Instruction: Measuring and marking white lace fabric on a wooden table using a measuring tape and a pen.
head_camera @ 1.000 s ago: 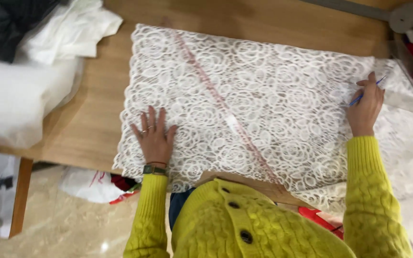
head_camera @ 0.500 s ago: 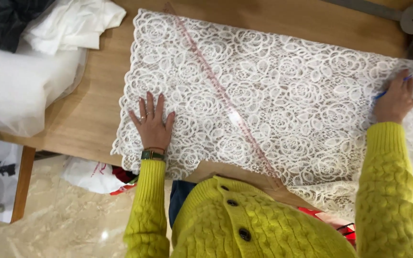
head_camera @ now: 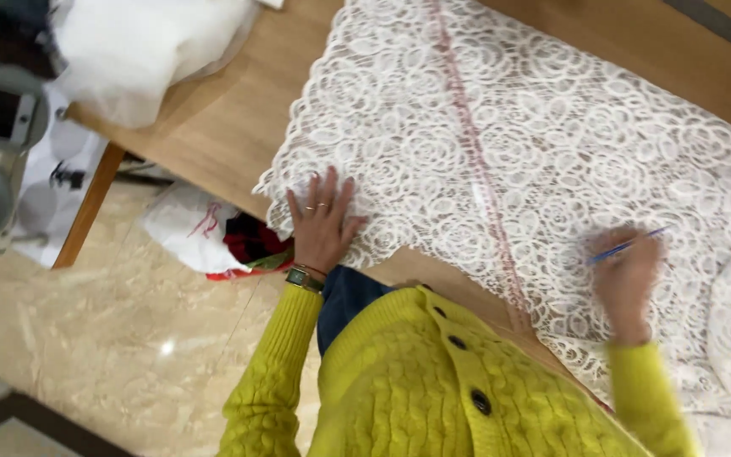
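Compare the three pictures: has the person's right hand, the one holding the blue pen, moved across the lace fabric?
Yes. The right hand with the blue pen has come in from the lace fabric's far right edge toward the pink tape measure, nearer the person.

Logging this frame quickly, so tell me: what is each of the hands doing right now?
Left hand: open, fingers spread, pressed flat on the white lace fabric.
Right hand: closed on a blue pen over the lace; motion-blurred.
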